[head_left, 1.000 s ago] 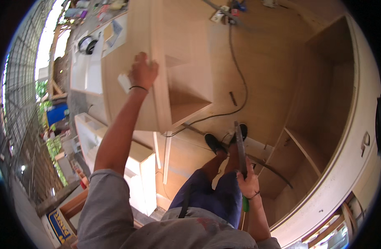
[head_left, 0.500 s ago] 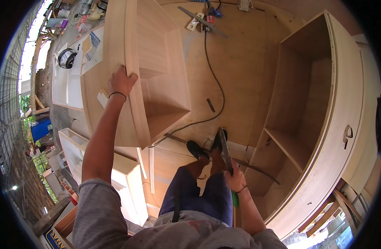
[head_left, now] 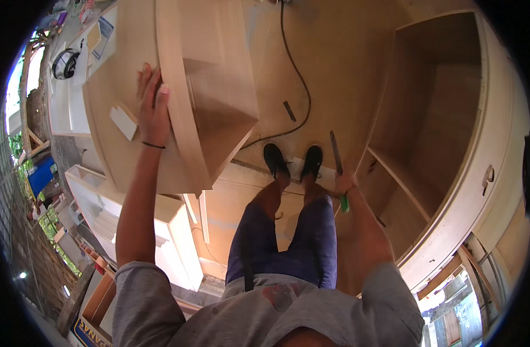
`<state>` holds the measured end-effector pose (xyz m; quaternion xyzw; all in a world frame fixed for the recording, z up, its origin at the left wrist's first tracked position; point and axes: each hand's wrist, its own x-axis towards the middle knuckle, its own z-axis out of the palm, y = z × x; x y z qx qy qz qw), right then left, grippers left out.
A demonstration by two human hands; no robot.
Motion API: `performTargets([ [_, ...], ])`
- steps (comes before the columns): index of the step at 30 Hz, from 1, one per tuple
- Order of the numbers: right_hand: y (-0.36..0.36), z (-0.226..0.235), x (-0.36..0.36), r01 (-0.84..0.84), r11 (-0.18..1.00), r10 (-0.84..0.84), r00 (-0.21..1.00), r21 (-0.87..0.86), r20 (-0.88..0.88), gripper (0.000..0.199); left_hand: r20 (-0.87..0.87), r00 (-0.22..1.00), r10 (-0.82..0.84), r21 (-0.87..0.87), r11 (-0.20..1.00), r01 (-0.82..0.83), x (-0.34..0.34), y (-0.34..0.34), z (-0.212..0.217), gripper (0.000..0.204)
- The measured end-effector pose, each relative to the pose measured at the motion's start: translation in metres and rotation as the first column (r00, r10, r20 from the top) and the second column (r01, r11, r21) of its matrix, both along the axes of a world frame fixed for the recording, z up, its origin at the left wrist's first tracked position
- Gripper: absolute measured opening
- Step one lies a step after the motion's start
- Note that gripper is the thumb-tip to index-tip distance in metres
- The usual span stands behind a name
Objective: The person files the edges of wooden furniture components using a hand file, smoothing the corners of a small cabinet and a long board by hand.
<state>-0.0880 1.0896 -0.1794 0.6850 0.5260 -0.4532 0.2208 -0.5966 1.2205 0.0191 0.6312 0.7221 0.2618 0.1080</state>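
A pale wooden cabinet [head_left: 219, 46] with an open front stands at my left. My left hand [head_left: 153, 107] lies against its top panel beside the front edge, fingers stretched out and not wrapped around anything. Low at my right, my right hand [head_left: 346, 181] is closed around a file [head_left: 335, 151], a long narrow dark metal blade with a green handle. The blade points up and away, and the green end sticks out below my fist. A small white-faced wood offcut [head_left: 124, 121] lies on the cabinet panel near my left wrist.
A second open wooden cabinet [head_left: 484, 115] with a shelf stands along my right. A black cable [head_left: 302, 87] curves over the plywood floor, beside a short dark strip [head_left: 289, 111]. White box frames [head_left: 175, 237] stand at lower left. A headphone-like round black object [head_left: 65, 63] lies at upper left.
My left hand has loosened from gripping the cabinet edge to lying flat. The right hand has swung the file outward to the right. My feet have shifted, and the view has moved.
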Motion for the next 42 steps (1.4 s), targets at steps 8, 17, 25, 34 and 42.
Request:
performTargets([
  [8,0.063,-0.157,-0.031,-0.142,0.967,0.146,0.989,0.211,-0.005,0.057,0.249,0.959,0.139,-0.062,0.99,-0.127,-0.005,-0.011,0.02,0.053],
  [17,0.054,-0.257,0.007,-0.069,0.987,0.077,0.996,0.146,-0.051,0.06,0.601,0.761,0.243,-0.048,0.962,-0.269,-0.004,-0.007,0.015,0.063],
  [25,0.046,-0.336,0.005,-0.372,0.906,0.377,0.926,0.201,0.016,0.063,0.602,0.799,0.011,0.07,0.995,-0.067,0.002,-0.011,0.042,0.055],
  [34,0.155,-0.314,0.019,-0.262,0.947,0.242,0.962,0.186,0.125,0.048,0.69,0.72,-0.073,-0.065,0.985,0.162,-0.037,0.001,0.008,0.055],
  [42,0.187,0.045,-0.177,0.307,0.406,0.698,0.504,0.86,-0.51,0.043,-0.377,0.916,-0.139,-0.002,0.989,0.15,-0.051,-0.052,-0.004,0.064],
])
